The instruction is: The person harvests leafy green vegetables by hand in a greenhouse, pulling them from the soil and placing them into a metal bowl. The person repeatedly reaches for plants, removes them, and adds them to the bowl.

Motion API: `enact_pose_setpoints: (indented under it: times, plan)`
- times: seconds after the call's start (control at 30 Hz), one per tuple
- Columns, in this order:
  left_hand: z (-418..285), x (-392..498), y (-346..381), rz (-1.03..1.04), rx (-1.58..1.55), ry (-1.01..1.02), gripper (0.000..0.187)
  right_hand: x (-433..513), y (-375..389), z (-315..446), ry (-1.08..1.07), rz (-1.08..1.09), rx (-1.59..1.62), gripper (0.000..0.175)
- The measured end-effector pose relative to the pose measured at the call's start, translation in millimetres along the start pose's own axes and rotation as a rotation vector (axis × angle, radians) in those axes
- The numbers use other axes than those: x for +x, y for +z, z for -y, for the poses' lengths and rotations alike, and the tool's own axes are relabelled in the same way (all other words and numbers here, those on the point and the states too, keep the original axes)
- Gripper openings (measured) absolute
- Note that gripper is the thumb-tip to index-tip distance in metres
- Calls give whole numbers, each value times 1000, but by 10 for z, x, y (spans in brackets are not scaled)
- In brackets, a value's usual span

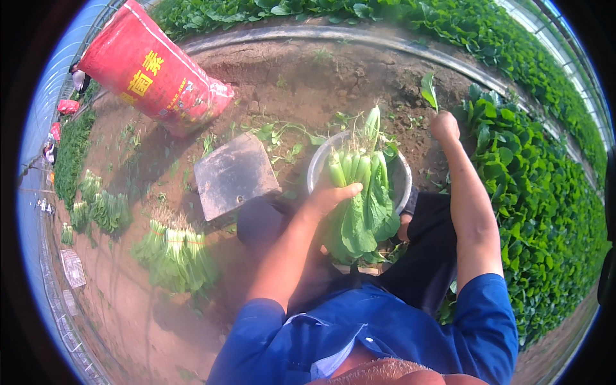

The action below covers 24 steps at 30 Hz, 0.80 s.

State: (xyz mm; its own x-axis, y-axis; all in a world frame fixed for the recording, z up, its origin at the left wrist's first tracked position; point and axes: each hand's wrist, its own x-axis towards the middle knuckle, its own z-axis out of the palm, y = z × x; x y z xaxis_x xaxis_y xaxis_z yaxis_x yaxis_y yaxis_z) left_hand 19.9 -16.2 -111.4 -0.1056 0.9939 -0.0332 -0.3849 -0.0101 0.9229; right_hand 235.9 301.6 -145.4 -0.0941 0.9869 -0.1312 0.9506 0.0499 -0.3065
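Observation:
My left hand is closed around a bunch of leafy greens, held over a round tub between my knees. The bunch has pale thick stems and thin roots at the top, and its leaves hang down towards me. Out to the right, my right hand is closed on a single green leaf that points up from the fist. That hand is beside the bed of growing greens. Whether the leaf is still joined to a stem inside the fist cannot be told.
A worn square board or block lies left of the tub. Beyond it stands a tall red sack with printed writing. Tied bunches of greens lie on the soil at left, near a plastic crate. A long pale pipe or strip edges the far bed.

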Motion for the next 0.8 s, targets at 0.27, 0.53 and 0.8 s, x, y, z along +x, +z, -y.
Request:
enact_pose_setpoints:
  times: [0.27,0.53,0.8]
  plan:
    - [-44,-167,-292,-24,-57,-17,50,-845,-53,720,-546,552,-25,84]
    - [-49,-162,-192,43,-84,-38,58,-1426,-309,1100,-495,682,1214,44]
    - [-115,-43,-163,-53,-191,84,50,-1698,-347,1045,-460,316,791,39]
